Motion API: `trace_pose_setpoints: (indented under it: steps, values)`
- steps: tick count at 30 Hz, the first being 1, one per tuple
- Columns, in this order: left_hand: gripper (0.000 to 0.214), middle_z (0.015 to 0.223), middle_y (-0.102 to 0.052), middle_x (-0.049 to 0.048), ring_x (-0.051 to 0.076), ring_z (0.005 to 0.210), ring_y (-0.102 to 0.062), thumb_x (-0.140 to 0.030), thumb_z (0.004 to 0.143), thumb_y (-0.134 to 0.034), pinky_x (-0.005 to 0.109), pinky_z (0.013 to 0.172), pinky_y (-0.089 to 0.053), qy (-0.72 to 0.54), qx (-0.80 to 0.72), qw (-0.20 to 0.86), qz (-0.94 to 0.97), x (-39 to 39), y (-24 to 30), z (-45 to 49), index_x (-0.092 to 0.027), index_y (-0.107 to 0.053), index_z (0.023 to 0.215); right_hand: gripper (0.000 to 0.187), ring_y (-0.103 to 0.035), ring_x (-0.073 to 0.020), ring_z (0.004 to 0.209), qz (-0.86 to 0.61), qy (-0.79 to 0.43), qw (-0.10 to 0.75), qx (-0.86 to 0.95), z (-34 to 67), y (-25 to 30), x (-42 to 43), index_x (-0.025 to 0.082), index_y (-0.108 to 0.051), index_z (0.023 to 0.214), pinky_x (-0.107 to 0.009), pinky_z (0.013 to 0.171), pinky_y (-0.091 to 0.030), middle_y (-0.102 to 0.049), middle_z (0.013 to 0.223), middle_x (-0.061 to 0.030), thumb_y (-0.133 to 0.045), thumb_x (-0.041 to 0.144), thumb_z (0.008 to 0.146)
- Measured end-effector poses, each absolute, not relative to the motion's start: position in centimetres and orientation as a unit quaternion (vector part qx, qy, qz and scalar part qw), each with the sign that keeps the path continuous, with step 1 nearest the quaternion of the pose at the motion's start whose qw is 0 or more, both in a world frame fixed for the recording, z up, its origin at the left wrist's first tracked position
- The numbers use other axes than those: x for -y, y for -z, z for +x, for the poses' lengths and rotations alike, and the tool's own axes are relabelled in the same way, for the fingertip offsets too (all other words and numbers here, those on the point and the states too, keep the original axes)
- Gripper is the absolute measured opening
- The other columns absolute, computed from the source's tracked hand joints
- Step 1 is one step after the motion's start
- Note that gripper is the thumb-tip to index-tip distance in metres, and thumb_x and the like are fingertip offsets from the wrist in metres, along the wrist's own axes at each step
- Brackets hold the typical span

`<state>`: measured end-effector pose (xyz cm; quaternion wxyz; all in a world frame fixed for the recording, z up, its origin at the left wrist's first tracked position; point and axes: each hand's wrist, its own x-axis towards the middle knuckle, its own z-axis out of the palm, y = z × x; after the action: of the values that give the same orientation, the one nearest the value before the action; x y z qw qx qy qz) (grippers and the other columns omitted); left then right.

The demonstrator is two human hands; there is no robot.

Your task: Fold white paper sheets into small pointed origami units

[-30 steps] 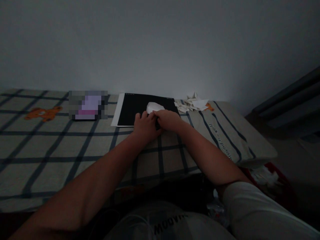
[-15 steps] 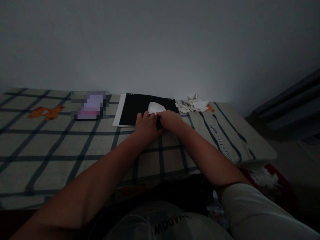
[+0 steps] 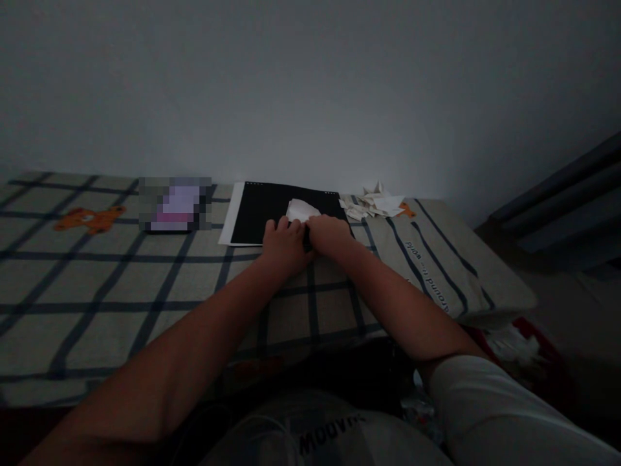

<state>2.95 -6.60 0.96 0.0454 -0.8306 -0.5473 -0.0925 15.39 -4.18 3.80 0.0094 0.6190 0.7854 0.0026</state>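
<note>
A small piece of white paper (image 3: pixel 303 210), seemingly folded, lies over a black sheet (image 3: pixel 262 210) with white edges. My left hand (image 3: pixel 285 243) is at the paper's near left edge, fingers bent over it and pressing it down. Close beside it, my right hand (image 3: pixel 330 235) is closed, its thumb and fingers pinching the paper's near right edge. The near part of the paper is hidden under my fingers.
A pile of folded white paper pieces (image 3: pixel 373 202) sits right of the black sheet. A phone (image 3: pixel 177 206), blurred out, lies to the left. The checked cloth (image 3: pixel 116 278) covers the table against the wall. A red bin (image 3: pixel 553 362) with white scraps stands at lower right.
My right hand has shifted very slightly over the near right edge of the paper. My left hand and the other things have stayed in place.
</note>
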Motion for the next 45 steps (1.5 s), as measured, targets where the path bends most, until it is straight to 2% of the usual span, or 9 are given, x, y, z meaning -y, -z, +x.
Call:
trace_pose_setpoints:
  steps: [6,12,16,19,25,31,36,40,45]
  values:
    - [0.066,0.134,-0.062,0.0153,0.038,0.121,-0.048,-0.068,0.092,-0.043,0.052,0.098,-0.031,0.112,0.538,0.051,-0.834,6.6,-0.7,2.5,-0.019,-0.059,0.134,0.036,-0.072,-0.0265,0.099,0.620,-0.015,-0.010,-0.784,15.9,-4.3,3.6,0.018,-0.077,0.106,-0.036,0.081,-0.054,-0.075,0.107,-0.0156,-0.043,0.023,0.095]
    - [0.065,0.137,-0.062,0.0132,0.036,0.128,-0.046,-0.070,0.092,-0.044,0.054,0.103,-0.029,0.116,0.533,0.045,-0.837,6.0,-0.6,2.0,-0.023,-0.060,0.135,0.041,-0.069,-0.0212,0.104,0.620,0.019,-0.180,-0.763,18.2,-4.2,1.6,0.023,-0.077,0.109,-0.031,0.085,-0.051,-0.076,0.110,-0.0061,-0.038,0.025,0.095]
    - [0.059,0.144,-0.059,0.0102,0.034,0.133,-0.045,-0.065,0.096,-0.041,0.053,0.106,-0.028,0.109,0.525,0.039,-0.843,5.6,-0.7,1.6,-0.025,-0.060,0.135,0.050,-0.070,-0.0186,0.097,0.616,0.077,-0.286,-0.730,20.1,-2.8,-0.7,0.015,-0.073,0.120,-0.029,0.083,-0.052,-0.076,0.112,-0.0088,-0.032,0.018,0.093]
    - [0.049,0.142,-0.060,0.0092,0.031,0.130,-0.049,-0.056,0.099,-0.041,0.049,0.102,-0.035,0.108,0.514,0.032,-0.850,5.1,-1.0,1.2,-0.024,-0.064,0.129,0.048,-0.070,-0.0181,0.100,0.589,0.116,-0.310,-0.737,20.9,-1.7,-2.0,0.014,-0.070,0.126,-0.032,0.091,-0.052,-0.076,0.115,-0.0096,-0.037,0.015,0.091]
    - [0.039,0.126,-0.070,0.0073,0.027,0.118,-0.060,-0.041,0.102,-0.041,0.040,0.089,-0.046,0.118,0.521,0.006,-0.845,3.5,-1.2,0.6,-0.023,-0.072,0.116,0.028,-0.070,-0.0206,0.107,0.431,0.179,-0.323,-0.824,20.8,-0.5,-2.9,0.022,-0.080,0.105,-0.038,0.100,-0.051,-0.077,0.112,-0.0057,-0.058,0.016,0.088]
    - [0.031,0.128,-0.069,0.0036,0.027,0.117,-0.059,-0.039,0.097,-0.049,0.040,0.092,-0.048,0.170,0.519,0.011,-0.838,2.2,-0.5,-0.1,-0.026,-0.076,0.105,0.029,-0.065,-0.0214,0.119,0.374,0.187,-0.317,-0.851,20.6,0.1,-2.8,0.030,-0.076,0.116,-0.045,0.108,-0.047,-0.074,0.121,-0.0019,-0.058,0.024,0.094]
    - [0.021,0.111,-0.073,0.0053,0.026,0.110,-0.061,-0.039,0.091,-0.059,0.038,0.089,-0.048,0.182,0.535,-0.002,-0.825,2.2,-0.7,-0.3,-0.025,-0.073,0.094,0.033,-0.060,-0.0214,0.128,0.348,0.168,-0.290,-0.876,20.7,0.5,-2.9,0.030,-0.070,0.126,-0.045,0.114,-0.042,-0.067,0.135,-0.0032,-0.059,0.030,0.095]
    - [0.019,0.112,-0.073,0.0067,0.028,0.111,-0.062,-0.037,0.088,-0.061,0.039,0.089,-0.048,0.180,0.539,-0.008,-0.822,2.1,-0.7,-0.4,-0.023,-0.070,0.097,0.035,-0.056,-0.0206,0.133,0.349,0.154,-0.257,-0.888,20.6,1.0,-3.2,0.033,-0.067,0.130,-0.046,0.116,-0.039,-0.064,0.139,-0.0006,-0.057,0.034,0.097]
    - [0.031,0.124,-0.070,0.0074,0.031,0.118,-0.060,-0.038,0.085,-0.064,0.044,0.092,-0.048,0.161,0.518,-0.026,-0.839,1.4,-0.5,-1.1,-0.025,-0.069,0.113,0.037,-0.052,-0.0225,0.137,0.372,0.138,-0.225,-0.890,20.7,1.4,-3.5,0.037,-0.063,0.133,-0.051,0.118,-0.035,-0.062,0.142,0.0009,-0.059,0.037,0.096]
